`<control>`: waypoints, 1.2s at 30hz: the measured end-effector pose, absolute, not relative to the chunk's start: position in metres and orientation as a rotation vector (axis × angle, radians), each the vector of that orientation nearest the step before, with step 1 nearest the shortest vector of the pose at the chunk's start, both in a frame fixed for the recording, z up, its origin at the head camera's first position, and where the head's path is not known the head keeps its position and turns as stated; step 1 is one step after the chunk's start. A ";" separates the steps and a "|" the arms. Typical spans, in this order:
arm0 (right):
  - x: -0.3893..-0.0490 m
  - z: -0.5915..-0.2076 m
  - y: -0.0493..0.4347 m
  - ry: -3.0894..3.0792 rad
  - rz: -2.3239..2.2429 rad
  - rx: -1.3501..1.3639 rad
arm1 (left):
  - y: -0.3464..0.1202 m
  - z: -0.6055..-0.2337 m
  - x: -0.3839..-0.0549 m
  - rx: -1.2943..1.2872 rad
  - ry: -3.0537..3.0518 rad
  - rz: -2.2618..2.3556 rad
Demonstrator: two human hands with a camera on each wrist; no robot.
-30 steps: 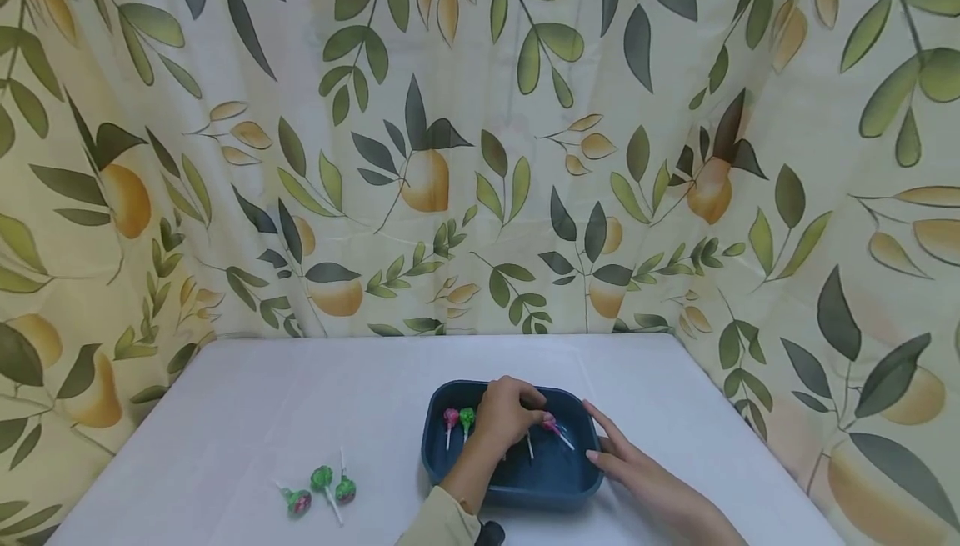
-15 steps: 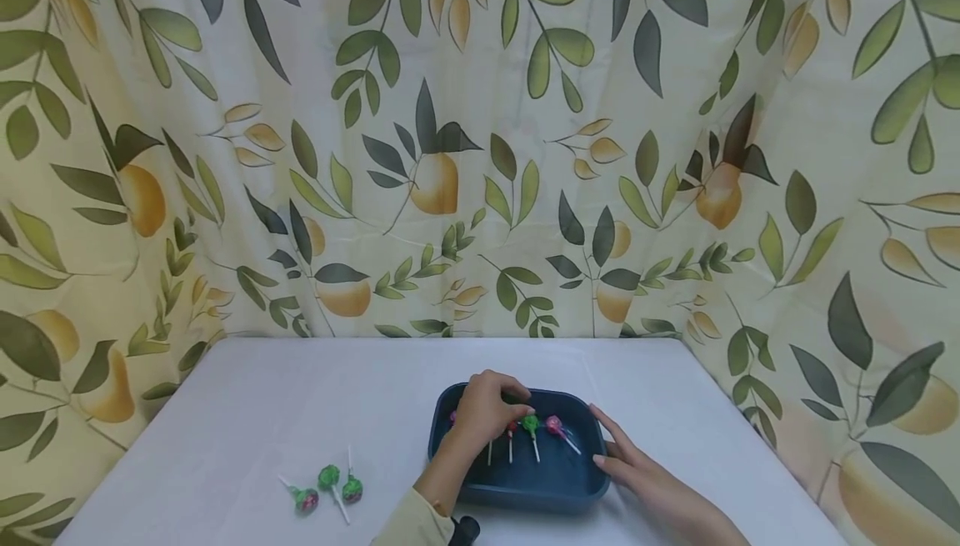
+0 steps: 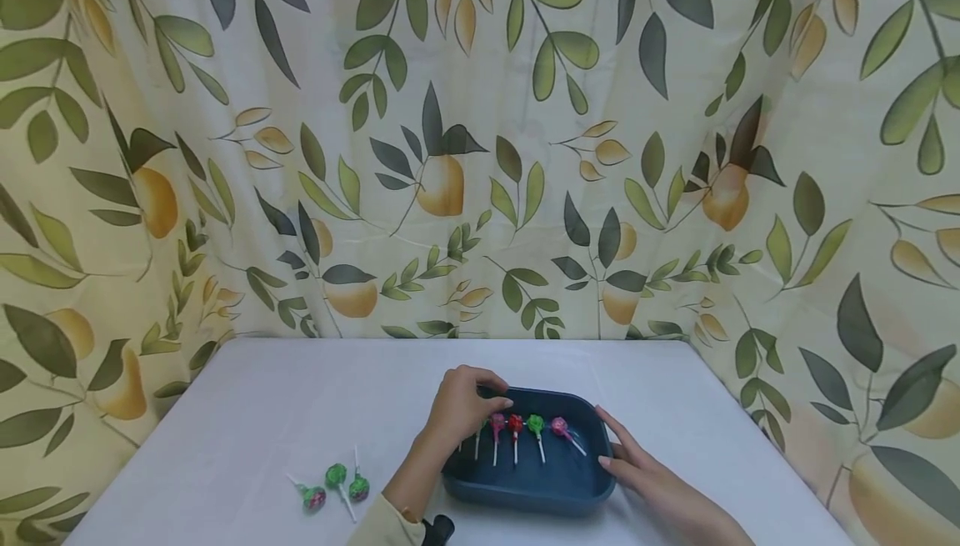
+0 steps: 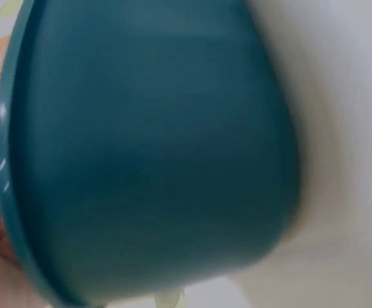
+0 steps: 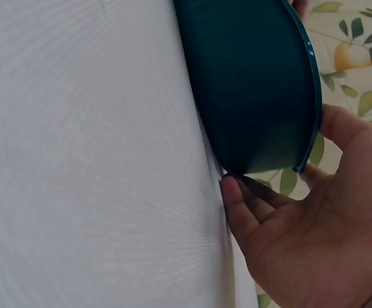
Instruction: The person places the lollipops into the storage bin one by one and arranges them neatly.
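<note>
In the head view a dark blue-green rectangular box [image 3: 530, 492] stands on the white table, with a row of lollipops lying inside. Pink [image 3: 559, 425], green [image 3: 535, 423] and red [image 3: 515, 423] lollipop heads show clearly; those farther left are partly covered by my left hand [image 3: 459, 403]. That hand reaches over the box's left end, thumb and forefinger apart at their tips, with no lollipop visible between them. My right hand [image 3: 645, 471] holds the box's right end, its digits spread against the rim and side wall. The left wrist view mostly shows the box's outer wall [image 4: 154, 147].
Several green-wrapped lollipops [image 3: 336, 476] lie on the white table [image 3: 300, 396], left of the box. Behind and beside the table hangs a curtain [image 3: 480, 196] printed with leaves and fruit.
My left hand has moved leftward along the box, uncovering lollipops in the row. My right hand stays at the right end. The head view has shifted slightly.
</note>
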State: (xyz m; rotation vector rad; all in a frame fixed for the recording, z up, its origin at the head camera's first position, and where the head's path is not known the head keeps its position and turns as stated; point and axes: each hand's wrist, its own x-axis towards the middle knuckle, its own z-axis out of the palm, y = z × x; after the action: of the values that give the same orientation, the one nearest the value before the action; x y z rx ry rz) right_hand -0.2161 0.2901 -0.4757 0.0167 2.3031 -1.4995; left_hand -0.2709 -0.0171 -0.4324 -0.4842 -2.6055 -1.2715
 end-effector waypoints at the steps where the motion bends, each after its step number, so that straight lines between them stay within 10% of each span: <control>1: -0.216 -0.475 0.290 2.302 -1.500 0.019 | -0.020 -0.431 -0.270 -0.481 -2.605 -1.268; 36: -0.221 -0.478 0.288 2.282 -1.520 0.036 | -0.159 -0.448 -0.231 -0.202 -2.715 -1.169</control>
State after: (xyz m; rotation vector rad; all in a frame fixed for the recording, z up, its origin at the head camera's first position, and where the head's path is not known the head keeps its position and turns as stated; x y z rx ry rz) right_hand -0.2207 0.2880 -0.4780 0.0358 2.2822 -1.5200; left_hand -0.2312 -0.1590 -0.4483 -0.2019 -2.7145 -1.1691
